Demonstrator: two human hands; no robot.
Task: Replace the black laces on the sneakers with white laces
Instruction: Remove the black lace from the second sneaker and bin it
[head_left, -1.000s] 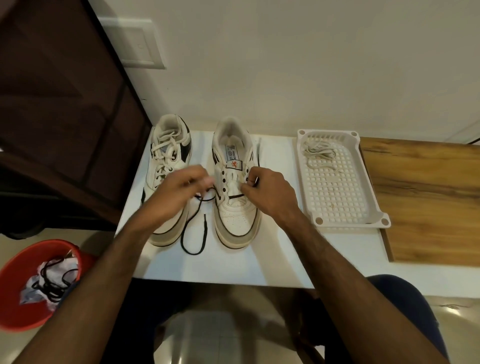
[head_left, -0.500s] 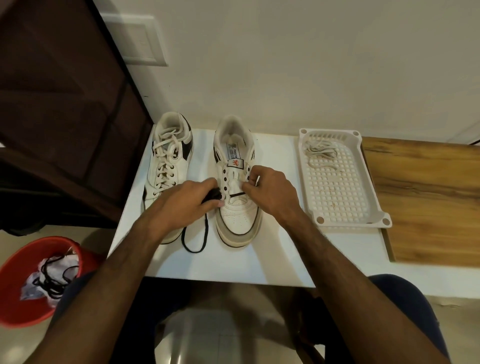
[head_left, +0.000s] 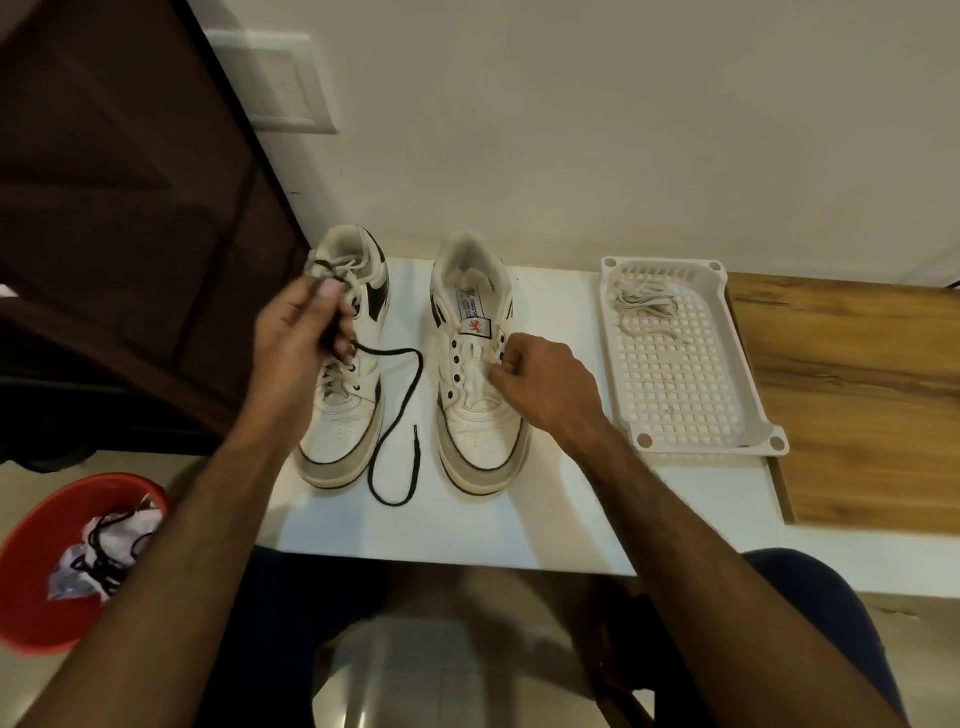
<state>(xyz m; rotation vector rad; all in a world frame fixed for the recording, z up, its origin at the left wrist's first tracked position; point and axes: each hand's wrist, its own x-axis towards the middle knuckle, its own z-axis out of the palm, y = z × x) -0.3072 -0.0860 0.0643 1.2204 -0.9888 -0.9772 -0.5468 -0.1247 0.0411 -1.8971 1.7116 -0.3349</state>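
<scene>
Black lace (head_left: 400, 410) is out of the eyelets, gripped bunched in left hand (head_left: 306, 332) raised over left sneaker (head_left: 345, 364), tail looping down onto white table (head_left: 545, 499) between the shoes. Right sneaker (head_left: 480, 374) unlaced, right hand (head_left: 545, 384) pinching its eyelet edge. Left sneaker has white laces. Spare white lace (head_left: 641, 301) in tray (head_left: 748, 395). Red bin (head_left: 36, 587) holds black laces
</scene>
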